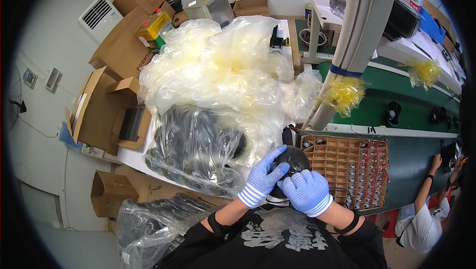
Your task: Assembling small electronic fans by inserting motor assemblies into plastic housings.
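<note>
Both my hands wear blue knit gloves with striped cuffs. My left hand (263,177) and my right hand (307,190) close together around a round black dome-shaped part (296,160), held close to my chest. The left fingers wrap over its left side and the right hand covers its lower right. Just to its right lies a brown cardboard divider tray (347,157) with many small cells, several holding small metal parts. To the left lies a clear plastic bag (196,150) full of black parts.
A heap of crumpled clear and yellowish plastic bags (223,66) covers the white table. Open cardboard boxes (106,113) stand at the left. A green conveyor belt (396,95) carrying black parts runs at the right, where another person (424,214) sits. A second filled bag (148,219) sits low left.
</note>
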Tool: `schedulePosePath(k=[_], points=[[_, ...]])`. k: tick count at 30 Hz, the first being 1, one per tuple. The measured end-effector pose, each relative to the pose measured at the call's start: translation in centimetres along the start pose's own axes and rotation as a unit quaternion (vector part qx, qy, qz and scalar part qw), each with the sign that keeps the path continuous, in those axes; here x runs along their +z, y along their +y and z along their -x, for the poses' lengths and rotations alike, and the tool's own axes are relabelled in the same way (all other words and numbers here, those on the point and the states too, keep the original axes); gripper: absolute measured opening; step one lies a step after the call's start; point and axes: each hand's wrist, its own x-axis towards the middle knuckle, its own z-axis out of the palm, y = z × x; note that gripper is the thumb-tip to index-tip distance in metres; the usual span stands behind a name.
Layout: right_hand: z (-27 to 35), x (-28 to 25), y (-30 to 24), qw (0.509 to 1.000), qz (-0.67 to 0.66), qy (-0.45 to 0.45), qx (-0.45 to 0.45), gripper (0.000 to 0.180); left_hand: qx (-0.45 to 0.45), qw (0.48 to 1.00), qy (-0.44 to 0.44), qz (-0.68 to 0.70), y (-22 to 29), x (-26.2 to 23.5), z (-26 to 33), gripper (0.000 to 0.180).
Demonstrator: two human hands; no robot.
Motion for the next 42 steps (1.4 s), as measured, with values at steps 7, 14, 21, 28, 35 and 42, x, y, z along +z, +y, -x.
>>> schedulePosePath(k=[7,14,21,28,35,42], points=[[1.7,1.3,3.3,0.65,-0.659,0.116,0.361,0.023,-0.001,0.999,-0.036,-0.015,0.0,-0.9,-0.5,0.05],[-0.1,-2.0,8.1,0.427,-0.729,0.324,0.425,0.032,-0.023,0.997,-0.062,-0.034,-3.1,-3.8,-0.7,0.054],[3.2,2.7,18.0,0.349,-0.693,0.383,0.501,0.028,-0.024,0.998,-0.062,-0.023,-2.2,-4.2,0.0,0.057],[-2.6,-1.7,16.0,0.391,-0.706,0.37,0.461,0.048,0.019,0.995,-0.075,-0.061,-2.6,-3.9,-0.4,0.055],[3.8,-3.2,7.9,0.96,-0.273,-0.012,0.062,0.072,-0.016,0.99,-0.14,-0.002,-0.7,-2.6,-0.4,0.048],[0.2,-2.4,5.3,0.891,-0.393,-0.228,0.022,0.094,-0.119,0.973,-0.199,0.009,1.1,-1.7,0.1,0.059]])
